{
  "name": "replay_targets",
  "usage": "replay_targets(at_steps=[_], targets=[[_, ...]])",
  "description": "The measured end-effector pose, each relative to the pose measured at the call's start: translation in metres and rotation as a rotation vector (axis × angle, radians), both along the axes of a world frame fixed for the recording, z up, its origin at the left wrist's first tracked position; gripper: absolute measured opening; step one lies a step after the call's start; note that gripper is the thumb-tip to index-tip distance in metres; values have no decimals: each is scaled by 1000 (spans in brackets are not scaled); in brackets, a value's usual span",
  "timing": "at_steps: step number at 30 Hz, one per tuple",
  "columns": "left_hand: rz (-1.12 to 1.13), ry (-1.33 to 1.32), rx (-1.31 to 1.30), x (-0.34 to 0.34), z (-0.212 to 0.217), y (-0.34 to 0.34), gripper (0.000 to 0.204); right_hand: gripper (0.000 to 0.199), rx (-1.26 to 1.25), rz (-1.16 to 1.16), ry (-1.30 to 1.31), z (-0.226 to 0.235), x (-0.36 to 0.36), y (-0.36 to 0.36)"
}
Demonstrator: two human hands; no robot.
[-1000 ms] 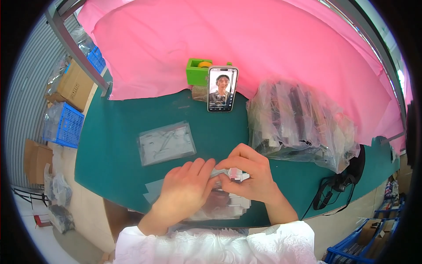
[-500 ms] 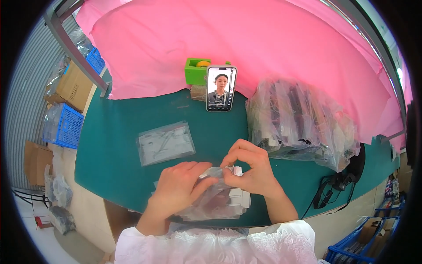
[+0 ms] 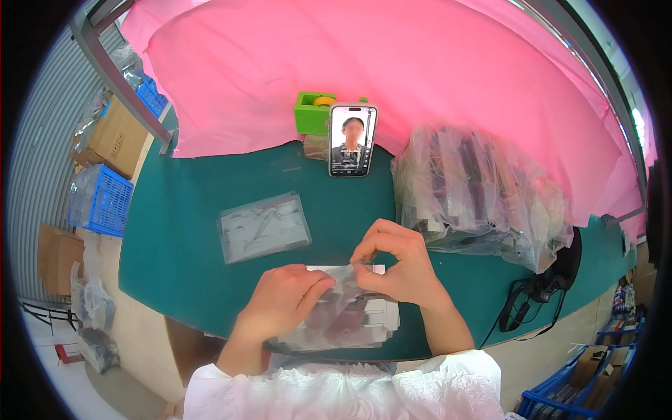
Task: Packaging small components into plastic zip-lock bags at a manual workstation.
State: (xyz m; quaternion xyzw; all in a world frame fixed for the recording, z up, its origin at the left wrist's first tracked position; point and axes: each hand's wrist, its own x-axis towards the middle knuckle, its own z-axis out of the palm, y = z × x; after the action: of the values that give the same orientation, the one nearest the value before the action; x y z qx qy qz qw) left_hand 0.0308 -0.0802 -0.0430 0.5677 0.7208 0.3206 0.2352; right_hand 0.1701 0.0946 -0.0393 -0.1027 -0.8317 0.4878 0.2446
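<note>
A clear plastic bag (image 3: 329, 323) lies close to me over a stack of flat white card pieces (image 3: 383, 316). Between the thumb and fingers of my right hand (image 3: 402, 269) the bag's upper edge is pinched. My left hand (image 3: 283, 301) grips the same bag further left, its thumb pressed against the fingers. Both hands are closed, a short gap apart. Beyond my left hand, a flat clear packet (image 3: 264, 227) with grey and white contents rests on the green table (image 3: 182, 231).
A phone (image 3: 352, 143) showing a person stands against a green tape dispenser (image 3: 310, 115). At the right, a large clear bag (image 3: 476, 196) holds several packed items, with a black strap and cable (image 3: 535, 294) beside it. Pink cloth (image 3: 378, 56) covers the far side.
My left hand's fingers have drawn closer together and lowered onto the bag. My right hand has shifted very slightly, still pinching the bag's edge.
</note>
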Motion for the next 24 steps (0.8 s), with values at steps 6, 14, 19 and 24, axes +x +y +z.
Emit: replay_targets(at_steps=[6, 14, 19, 24], targets=[[54, -40, -6, 3, 0, 0, 17, 17, -24, -46, 12, 0, 4, 10], [119, -107, 13, 5, 2, -2, 17, 16, -13, -67, 10, 2, 6, 15], [46, -183, -125, -1, -8, -11, 18, 16, 13, -56, 13, 1, 5, 14], [96, -81, 45, 4, -3, -13, 17, 16, -43, -107, 4, 3, 8, 19]])
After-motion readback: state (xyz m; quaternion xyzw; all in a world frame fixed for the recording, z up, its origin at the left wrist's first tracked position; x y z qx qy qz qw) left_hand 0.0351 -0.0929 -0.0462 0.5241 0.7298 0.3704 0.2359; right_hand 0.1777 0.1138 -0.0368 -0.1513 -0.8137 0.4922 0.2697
